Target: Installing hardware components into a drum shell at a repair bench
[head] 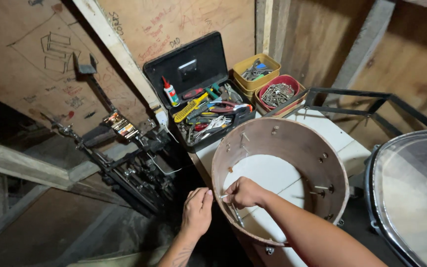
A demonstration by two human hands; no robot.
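While the left hand (197,211) braces the stiff, light shell (322,170) low-centre, the right hand (243,192) pinches a slippery screw (223,196).

drum shell (292,143): brown, on white table (329,131)
toolbox (193,69), behind shell: black
tub (258,66): yellow
bowl (278,94): red
glue bottle (170,92): white, red cap

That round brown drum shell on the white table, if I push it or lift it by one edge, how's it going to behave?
The drum shell is an open hoop with no heads, so it is probably light for its size. Lying flat on the white table, it should slide rather than roll. Screws poke inward through its wall, so a hand inside may snag.
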